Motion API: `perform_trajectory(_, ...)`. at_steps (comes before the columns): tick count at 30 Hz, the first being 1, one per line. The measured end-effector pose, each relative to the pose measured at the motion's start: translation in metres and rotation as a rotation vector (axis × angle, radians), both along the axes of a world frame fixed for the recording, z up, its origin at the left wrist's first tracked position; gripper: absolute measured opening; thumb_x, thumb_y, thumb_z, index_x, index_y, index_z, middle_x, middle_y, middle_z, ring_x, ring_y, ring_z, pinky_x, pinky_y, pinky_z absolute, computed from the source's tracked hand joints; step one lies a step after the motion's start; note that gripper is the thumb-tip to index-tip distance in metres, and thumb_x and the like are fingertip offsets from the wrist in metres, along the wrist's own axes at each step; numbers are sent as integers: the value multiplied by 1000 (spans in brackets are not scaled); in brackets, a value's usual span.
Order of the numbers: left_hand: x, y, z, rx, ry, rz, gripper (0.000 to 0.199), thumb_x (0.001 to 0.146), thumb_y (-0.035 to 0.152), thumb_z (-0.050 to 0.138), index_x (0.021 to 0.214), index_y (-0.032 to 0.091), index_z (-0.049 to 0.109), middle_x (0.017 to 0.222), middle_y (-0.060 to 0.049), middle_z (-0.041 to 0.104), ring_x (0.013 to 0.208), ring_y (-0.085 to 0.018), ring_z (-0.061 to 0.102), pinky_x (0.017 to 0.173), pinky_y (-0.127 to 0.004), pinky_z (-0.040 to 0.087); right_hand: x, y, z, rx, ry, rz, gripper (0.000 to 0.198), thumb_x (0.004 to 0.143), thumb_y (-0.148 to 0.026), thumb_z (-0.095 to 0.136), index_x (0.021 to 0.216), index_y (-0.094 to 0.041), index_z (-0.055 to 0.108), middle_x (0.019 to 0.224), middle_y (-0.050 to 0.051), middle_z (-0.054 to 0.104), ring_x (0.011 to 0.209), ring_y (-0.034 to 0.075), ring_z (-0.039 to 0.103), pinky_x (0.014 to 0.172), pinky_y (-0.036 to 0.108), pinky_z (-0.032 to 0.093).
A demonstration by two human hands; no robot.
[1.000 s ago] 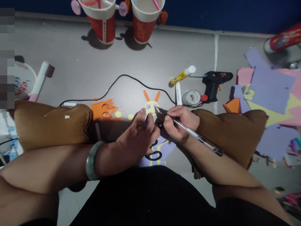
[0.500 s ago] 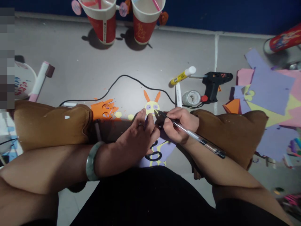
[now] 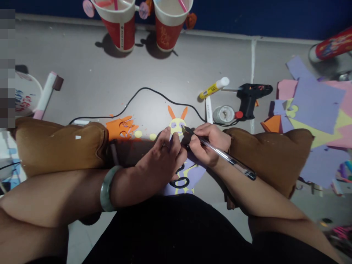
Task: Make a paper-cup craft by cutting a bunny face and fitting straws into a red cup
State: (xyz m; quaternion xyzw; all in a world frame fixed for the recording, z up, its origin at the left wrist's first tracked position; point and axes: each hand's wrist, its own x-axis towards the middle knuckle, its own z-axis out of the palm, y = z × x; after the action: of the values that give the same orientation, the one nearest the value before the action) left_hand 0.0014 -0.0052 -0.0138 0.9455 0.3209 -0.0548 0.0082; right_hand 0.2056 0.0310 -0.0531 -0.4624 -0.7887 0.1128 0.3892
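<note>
A small paper rabbit face point(image 3: 178, 121), yellow with orange ears and lilac eye patches, lies on the floor between my hands. Fingers of my left hand point(image 3: 169, 152) are stretched out and press on its lower edge. In a pinch, my right hand point(image 3: 210, 143) holds a clear-barrelled pen point(image 3: 225, 154), its tip at the eye patch on the right. Black-handled scissors point(image 3: 180, 181) lie under my left hand, on lilac and yellow paper scraps point(image 3: 196, 174). Cut orange paper point(image 3: 119, 128) and small yellow paper ovals point(image 3: 138, 134) lie to the left.
Beyond my right hand are a glue stick point(image 3: 214, 88), a black glue gun point(image 3: 250, 97) and a roll of tape point(image 3: 224, 115). A black cable point(image 3: 162, 94) curves across. Two red paper cups point(image 3: 169, 33) stand at the back. Coloured paper sheets point(image 3: 316, 99) lie at the right.
My right hand has shifted slightly left, and the pen's tip has moved a little up and right on the rabbit's eye patch. My left hand stays in place.
</note>
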Motion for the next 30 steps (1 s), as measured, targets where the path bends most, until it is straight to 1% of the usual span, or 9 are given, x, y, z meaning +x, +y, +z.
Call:
perform_trajectory(4, 0, 0, -1, 1, 7, -3, 88, 88, 68, 67, 147, 5, 51, 153, -29, 52, 145, -45, 49, 125, -58, 31, 0, 0, 1, -23, 8, 4, 16, 81, -16, 64, 92, -25, 57, 78, -1, 70, 60, 15, 66, 53, 27, 53)
perform_trajectory(9, 1, 1, -2, -14, 14, -10, 91, 86, 71, 68, 147, 5, 52, 153, -30, 52, 144, -46, 51, 125, -58, 32, -1, -1, 3, 8, 20, 14, 18, 83, -16, 64, 94, -27, 54, 77, -2, 69, 60, 15, 66, 50, 27, 54)
perform_trajectory(11, 1, 0, -1, -16, 11, -11, 92, 86, 71, 68, 147, 5, 52, 153, -30, 52, 144, -46, 50, 125, -57, 32, -2, -3, 5, -15, 31, 27, 19, 84, -16, 64, 95, -27, 54, 80, -1, 70, 63, 16, 69, 51, 27, 55)
perform_trajectory(14, 1, 1, 0, -6, 9, -14, 91, 86, 69, 70, 147, 4, 53, 152, -29, 52, 145, -45, 49, 126, -56, 32, -5, -5, 5, -76, 48, 89, 19, 86, -15, 64, 95, -28, 54, 84, 0, 72, 71, 16, 73, 55, 27, 57)
perform_trajectory(17, 1, 2, 1, -16, 9, -18, 88, 87, 67, 70, 148, 6, 52, 152, -27, 53, 147, -44, 48, 126, -56, 32, -7, -5, 3, -74, 52, 127, 18, 86, -15, 65, 94, -26, 55, 84, -1, 72, 72, 16, 73, 55, 25, 56)
perform_trajectory(23, 3, 2, 1, -79, -23, 20, 83, 87, 63, 72, 147, 8, 54, 156, -28, 50, 146, -44, 48, 125, -60, 32, -7, -4, -3, -72, 17, 62, 13, 85, -18, 66, 93, -25, 58, 85, 0, 74, 69, 16, 71, 57, 26, 55)
perform_trajectory(30, 3, 3, -1, -67, -15, 10, 85, 86, 67, 71, 146, 8, 54, 155, -28, 51, 144, -44, 51, 124, -58, 35, -9, -4, -1, -90, 57, 88, 17, 85, -14, 66, 94, -26, 59, 85, -1, 72, 72, 16, 70, 60, 27, 56)
